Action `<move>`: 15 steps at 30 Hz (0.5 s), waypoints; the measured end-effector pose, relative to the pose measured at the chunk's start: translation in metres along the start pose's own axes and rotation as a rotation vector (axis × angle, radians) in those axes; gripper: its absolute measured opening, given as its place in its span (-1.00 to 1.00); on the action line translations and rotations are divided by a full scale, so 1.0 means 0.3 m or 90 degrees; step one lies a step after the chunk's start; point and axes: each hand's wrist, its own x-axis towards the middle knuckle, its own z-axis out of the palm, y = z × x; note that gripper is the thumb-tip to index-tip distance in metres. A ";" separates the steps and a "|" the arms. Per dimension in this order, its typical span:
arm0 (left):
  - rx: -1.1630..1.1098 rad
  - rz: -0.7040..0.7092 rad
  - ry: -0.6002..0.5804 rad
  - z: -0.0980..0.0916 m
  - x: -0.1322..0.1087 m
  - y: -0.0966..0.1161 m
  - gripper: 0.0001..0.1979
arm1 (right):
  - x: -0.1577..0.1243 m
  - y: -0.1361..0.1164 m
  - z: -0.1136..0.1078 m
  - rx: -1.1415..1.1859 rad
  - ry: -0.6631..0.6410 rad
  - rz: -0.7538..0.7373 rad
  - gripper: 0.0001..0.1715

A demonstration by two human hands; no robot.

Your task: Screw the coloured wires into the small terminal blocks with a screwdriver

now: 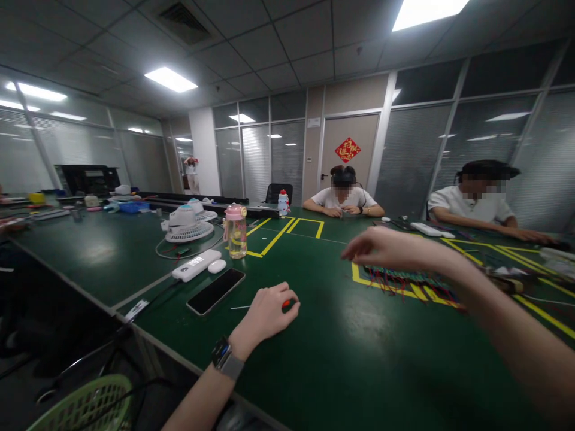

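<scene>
My left hand (271,311) rests on the green table with its fingers wrapped round a screwdriver. The screwdriver's orange-red handle (286,304) shows between thumb and fingers, and its thin metal shaft (240,307) sticks out to the left. Raised over the table on the right is my right hand (381,246), blurred, with bent fingers pointing left and down. Whether anything is between those fingers I cannot make out. Just beyond and below that hand lies a row of small green circuit boards with red and black wires (399,278), partly hidden by my forearm.
Left of my left hand lie a phone (216,291), a white earbud case (217,266) and a white power strip (197,265). Behind them stand a pink-lidded bottle (236,231) and white fans (188,224). Yellow tape (278,236) marks the table (314,353). Two people sit opposite.
</scene>
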 end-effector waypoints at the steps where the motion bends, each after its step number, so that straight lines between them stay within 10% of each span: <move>1: -0.003 0.001 -0.001 0.001 0.000 -0.001 -0.75 | 0.005 0.030 0.016 -0.025 -0.018 0.018 -0.74; 15: 0.001 0.004 -0.025 0.001 0.008 -0.003 -0.72 | -0.077 0.314 0.350 -0.239 -0.059 0.202 -0.49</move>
